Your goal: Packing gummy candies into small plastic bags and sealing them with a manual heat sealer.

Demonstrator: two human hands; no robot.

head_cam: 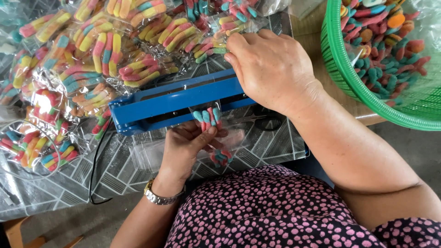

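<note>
left hand (pixel 186 144) pinching a clear candy bag (pixel 209 121), mouth tucked in the blue sealer (pixel 177 101) | right hand (pixel 271 69) closed, pressing the bar down | sealed bags (pixel 96 50) piled far left | green basket (pixel 342 69) far right, loads left

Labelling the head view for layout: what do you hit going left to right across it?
Pile of sealed candy bags → blue heat sealer → left hand holding a small bag of gummy worms → right hand pressing on the sealer bar → green basket of loose gummy candy.
</note>
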